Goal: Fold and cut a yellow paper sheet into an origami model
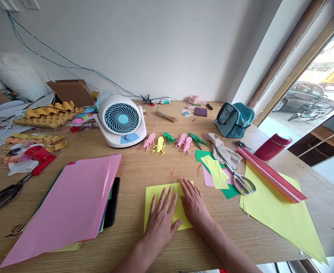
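A small yellow paper sheet (155, 193) lies on the wooden table (144, 170) right in front of me. My left hand (161, 220) rests flat on it, fingers stretched out and slightly spread. My right hand (194, 203) lies flat on the sheet's right part, fingers pointing up and left, also open. Neither hand holds anything. Beyond the sheet stands a row of folded paper figures, pink (149, 141), yellow (159, 145), green (169, 137) and pink (184, 142).
A stack of coloured paper topped by a pink sheet (70, 204) lies at left. A white desk fan (121, 120) stands behind it. Scissors (242, 182) lie on paper scraps at right, beside a large yellow sheet (277, 212), rolled red paper (272, 176), a teal bag (233, 119) and a red bottle (272, 146).
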{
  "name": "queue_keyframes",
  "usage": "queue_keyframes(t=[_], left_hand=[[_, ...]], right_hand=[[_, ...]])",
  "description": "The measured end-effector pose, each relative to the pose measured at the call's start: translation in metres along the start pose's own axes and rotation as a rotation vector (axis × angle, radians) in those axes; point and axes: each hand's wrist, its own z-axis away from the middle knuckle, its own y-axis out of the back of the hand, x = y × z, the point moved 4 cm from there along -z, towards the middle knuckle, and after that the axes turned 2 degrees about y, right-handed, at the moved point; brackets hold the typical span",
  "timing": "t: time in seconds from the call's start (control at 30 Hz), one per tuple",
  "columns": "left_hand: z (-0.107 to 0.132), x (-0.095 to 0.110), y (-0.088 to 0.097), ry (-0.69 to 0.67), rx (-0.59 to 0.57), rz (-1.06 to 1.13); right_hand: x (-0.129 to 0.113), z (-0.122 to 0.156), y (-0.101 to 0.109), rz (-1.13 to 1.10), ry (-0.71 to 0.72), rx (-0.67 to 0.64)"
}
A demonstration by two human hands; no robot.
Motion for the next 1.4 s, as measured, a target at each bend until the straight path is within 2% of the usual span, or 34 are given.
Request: queue_keyframes(t=[0.1, 0.17, 0.53, 0.97, 1.2, 1.3, 1.4], left_hand=[[0.002, 0.002, -0.009, -0.007, -0.106, 0.071], [0.004, -0.001, -0.013, -0.006, -0.134, 0.113], [0.014, -0.019, -0.017, 0.003, -0.159, 0.261], [0.016, -0.019, -0.020, -0.026, -0.049, 0.214], [0.014, -0.020, -0.011, -0.048, -0.034, 0.224], [0.012, -0.022, -0.006, -0.057, -0.029, 0.270], [0.010, -0.024, 0.000, -0.057, -0.005, 0.311]], right_hand=[[0.004, 0.003, -0.005, 0.031, 0.009, -0.014], [0.007, 0.005, -0.007, 0.036, 0.011, -0.033], [0.007, 0.003, -0.001, 0.064, 0.016, -0.109], [0.004, 0.000, 0.003, 0.036, 0.014, -0.104], [-0.002, -0.003, 0.010, 0.006, -0.001, -0.122], [0.005, -0.012, 0.018, -0.033, -0.020, -0.173], [0.025, -0.031, 0.028, -0.035, -0.074, -0.194]])
